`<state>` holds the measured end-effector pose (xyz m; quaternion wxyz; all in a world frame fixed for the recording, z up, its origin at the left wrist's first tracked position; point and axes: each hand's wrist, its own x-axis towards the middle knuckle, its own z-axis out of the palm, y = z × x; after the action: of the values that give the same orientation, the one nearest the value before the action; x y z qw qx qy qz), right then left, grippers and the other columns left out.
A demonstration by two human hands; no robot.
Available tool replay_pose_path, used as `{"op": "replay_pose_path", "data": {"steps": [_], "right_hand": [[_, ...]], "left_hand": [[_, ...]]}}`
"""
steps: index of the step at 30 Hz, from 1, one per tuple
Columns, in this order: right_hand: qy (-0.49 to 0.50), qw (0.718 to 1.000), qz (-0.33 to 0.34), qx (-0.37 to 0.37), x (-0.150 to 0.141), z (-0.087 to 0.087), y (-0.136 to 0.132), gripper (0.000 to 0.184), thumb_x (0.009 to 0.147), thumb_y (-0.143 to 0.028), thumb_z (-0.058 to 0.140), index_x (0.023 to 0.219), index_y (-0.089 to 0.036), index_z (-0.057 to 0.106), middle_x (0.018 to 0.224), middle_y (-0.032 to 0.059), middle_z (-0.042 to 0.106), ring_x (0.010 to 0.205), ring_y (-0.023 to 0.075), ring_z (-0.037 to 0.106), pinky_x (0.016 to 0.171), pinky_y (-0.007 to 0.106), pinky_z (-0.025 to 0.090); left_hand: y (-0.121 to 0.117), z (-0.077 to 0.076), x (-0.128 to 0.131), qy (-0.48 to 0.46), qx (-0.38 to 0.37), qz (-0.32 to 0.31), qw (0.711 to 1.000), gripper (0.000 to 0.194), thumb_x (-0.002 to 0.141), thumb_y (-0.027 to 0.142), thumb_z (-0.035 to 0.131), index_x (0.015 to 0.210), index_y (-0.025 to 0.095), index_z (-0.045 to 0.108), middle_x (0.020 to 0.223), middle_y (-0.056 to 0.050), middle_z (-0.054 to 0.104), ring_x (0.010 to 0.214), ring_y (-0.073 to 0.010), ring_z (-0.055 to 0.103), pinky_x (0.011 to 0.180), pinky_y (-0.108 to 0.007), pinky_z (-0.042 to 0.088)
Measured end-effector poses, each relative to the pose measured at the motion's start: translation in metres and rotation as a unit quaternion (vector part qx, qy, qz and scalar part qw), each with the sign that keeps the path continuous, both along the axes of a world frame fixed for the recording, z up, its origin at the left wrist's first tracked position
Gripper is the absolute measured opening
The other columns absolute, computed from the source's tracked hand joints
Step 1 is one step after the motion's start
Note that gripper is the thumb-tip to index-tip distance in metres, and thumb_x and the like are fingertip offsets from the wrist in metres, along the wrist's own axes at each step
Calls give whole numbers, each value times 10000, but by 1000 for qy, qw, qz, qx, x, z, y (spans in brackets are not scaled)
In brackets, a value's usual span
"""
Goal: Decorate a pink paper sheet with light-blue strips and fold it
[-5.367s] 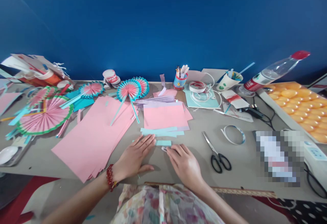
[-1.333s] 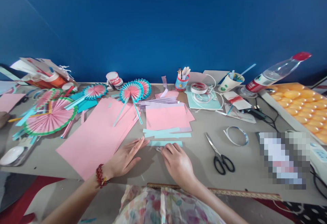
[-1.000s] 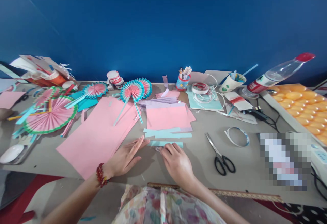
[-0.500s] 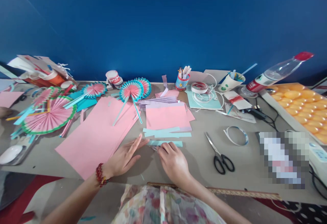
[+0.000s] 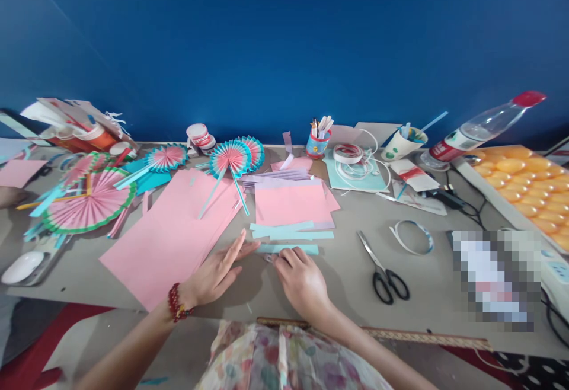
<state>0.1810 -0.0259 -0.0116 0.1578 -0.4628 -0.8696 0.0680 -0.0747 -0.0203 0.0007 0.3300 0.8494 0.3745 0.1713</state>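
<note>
A light blue paper strip (image 5: 284, 249) lies flat on the table in front of me. My left hand (image 5: 217, 274) has its fingers stretched out, the fingertips at the strip's left end. My right hand (image 5: 302, 280) is curled over the strip's near edge. From under its fingers pokes a small pale object (image 5: 268, 258), too hidden to name. Just beyond lie more light blue strips (image 5: 291, 233) and a pink sheet (image 5: 288, 200) with lilac paper showing at its edge. Large pink sheets (image 5: 164, 236) spread out beside my left hand.
Black-handled scissors (image 5: 384, 277) lie right of my right hand, near a roll of tape (image 5: 413, 239). Folded paper fans (image 5: 229, 162) stand at the back. A plastic bottle (image 5: 475, 132) leans on the right. Another person's hand (image 5: 9, 196) shows at the left edge.
The view has shifted very slightly. Both hands stay in nearly the same place, and the blue strip has not visibly moved.
</note>
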Motion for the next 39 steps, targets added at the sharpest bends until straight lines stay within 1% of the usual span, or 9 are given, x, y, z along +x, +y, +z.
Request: {"op": "replay_pose_path", "data": {"steps": [12, 15, 20, 23, 29, 31, 34, 36, 39], "right_hand": [[17, 1000, 9, -6, -4, 2, -1, 121, 944, -145, 567, 918, -199, 671, 901, 51, 632, 830, 195, 539, 742, 321, 452], [35, 998, 46, -25, 0, 3, -7, 113, 906, -120, 593, 857, -204, 652, 890, 39, 633, 821, 188, 546, 699, 300, 440], [96, 987, 105, -76, 29, 9, -19, 132, 935, -155, 530, 918, -214, 647, 911, 39, 637, 857, 183, 571, 726, 283, 460], [144, 983, 71, -87, 56, 13, -20, 152, 964, -183, 493, 986, -216, 640, 924, 49, 652, 868, 185, 593, 767, 299, 482], [195, 980, -29, 11, 106, 15, -11, 132, 948, -179, 547, 1044, -211, 632, 932, 58, 691, 855, 187, 644, 785, 313, 513], [209, 975, -69, 34, 115, 14, -8, 116, 947, -190, 556, 1031, -214, 631, 928, 57, 694, 855, 189, 655, 782, 311, 517], [226, 966, -117, 43, 122, 11, -5, 93, 957, -215, 547, 1001, -214, 628, 909, 56, 689, 826, 185, 657, 751, 300, 517], [229, 964, -132, 38, 123, 8, -4, 92, 964, -234, 540, 990, -215, 626, 895, 55, 685, 813, 186, 655, 739, 299, 514], [224, 963, -146, 24, 125, 3, -1, 113, 970, -275, 533, 988, -221, 631, 901, 56, 686, 808, 192, 660, 740, 302, 514]], "left_hand": [[2, 2, 0, -24, -27, 4, 999, 725, 996, 119, 266, 1573, 214, -162, 1557, -85, 408, 1459, -174, 346, 1185, -438, 345], [2, 1, -1, -24, -19, 4, 1000, 710, 1019, 155, 281, 1576, 235, -152, 1554, -83, 413, 1448, -190, 367, 1174, -439, 356], [3, 0, 7, 33, 39, 46, 998, 601, 1042, 262, 380, 1586, 281, 125, 1544, -80, 423, 1381, -227, 456, 1123, -399, 420], [8, -1, 24, 68, 115, 81, 988, 489, 1033, 300, 438, 1511, 266, 340, 1479, -93, 484, 1337, -250, 486, 1098, -418, 436], [32, 6, 51, 122, 156, 66, 978, 206, 990, 305, 553, 1156, 201, 619, 1153, -84, 619, 1064, -246, 590, 928, -413, 490], [39, 9, 54, 127, 156, 48, 979, 129, 991, 256, 547, 1059, 199, 642, 1085, -64, 624, 997, -223, 597, 890, -391, 486], [43, 11, 58, 132, 160, 33, 978, 167, 968, 317, 605, 1078, 195, 637, 1070, -57, 628, 979, -222, 598, 892, -392, 479], [44, 11, 60, 140, 161, 29, 977, 255, 927, 381, 661, 1093, 190, 628, 1072, -59, 629, 988, -233, 594, 901, -401, 477], [45, 10, 63, 147, 155, 33, 976, 184, 906, 314, 695, 1020, 189, 624, 1064, -54, 633, 1000, -235, 596, 921, -403, 470]]}}
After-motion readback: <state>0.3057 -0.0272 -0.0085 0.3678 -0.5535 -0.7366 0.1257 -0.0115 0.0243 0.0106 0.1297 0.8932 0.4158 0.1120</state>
